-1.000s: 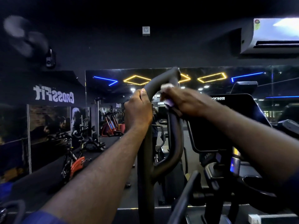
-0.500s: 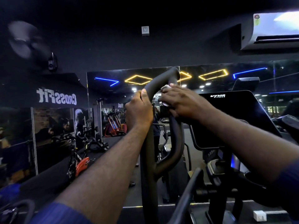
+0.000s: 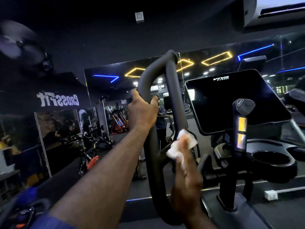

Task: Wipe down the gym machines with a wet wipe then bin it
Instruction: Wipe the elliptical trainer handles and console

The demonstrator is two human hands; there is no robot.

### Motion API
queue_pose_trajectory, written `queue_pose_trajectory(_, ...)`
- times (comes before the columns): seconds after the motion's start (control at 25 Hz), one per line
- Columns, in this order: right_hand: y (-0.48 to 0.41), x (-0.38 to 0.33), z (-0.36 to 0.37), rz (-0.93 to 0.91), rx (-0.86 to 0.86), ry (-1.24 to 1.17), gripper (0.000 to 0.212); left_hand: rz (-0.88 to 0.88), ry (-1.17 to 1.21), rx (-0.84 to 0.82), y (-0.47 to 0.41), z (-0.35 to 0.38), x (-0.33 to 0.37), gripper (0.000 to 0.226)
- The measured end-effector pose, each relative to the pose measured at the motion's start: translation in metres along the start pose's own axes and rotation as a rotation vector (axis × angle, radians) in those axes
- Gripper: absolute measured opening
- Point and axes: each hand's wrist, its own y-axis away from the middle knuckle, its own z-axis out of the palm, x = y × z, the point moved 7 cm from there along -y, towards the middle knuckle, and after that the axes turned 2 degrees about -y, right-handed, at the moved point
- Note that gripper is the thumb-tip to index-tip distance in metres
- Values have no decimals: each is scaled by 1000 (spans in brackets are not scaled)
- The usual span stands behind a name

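A black looped handlebar (image 3: 171, 90) of a cardio machine rises in the middle of the view. My left hand (image 3: 142, 111) is wrapped around its left tube, just below the top bend. My right hand (image 3: 186, 176) is lower, near the right tube, and pinches a crumpled white wet wipe (image 3: 181, 144) at its fingertips. The wipe lies against the right tube close to where the two tubes join.
The machine's dark console screen (image 3: 231, 103) stands to the right, with a short grip post (image 3: 241, 123) and a cup holder (image 3: 272, 159) below it. A mirror wall (image 3: 115, 90) ahead reflects bikes and neon lights. An air conditioner (image 3: 277, 9) hangs at top right.
My right hand has slid down from the top of the loop to its lower right part, taking the wipe along. My left hand kept its grip. The view tilted down a little.
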Motion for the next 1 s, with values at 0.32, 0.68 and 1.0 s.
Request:
queue_pose_trajectory(0.32, -69, 25, 12, 243, 117, -80, 34, 7, 7, 41, -3, -2, -7, 55)
queue_pose_trajectory(0.68, 76, 40, 2, 424, 92, -116, 26, -4, 66, -12, 0, -3, -7, 47)
queue_pose_trajectory(1.0, 42, 25, 8, 369, -7, 335, 36, -1, 89, -67, 4, -6, -5, 51)
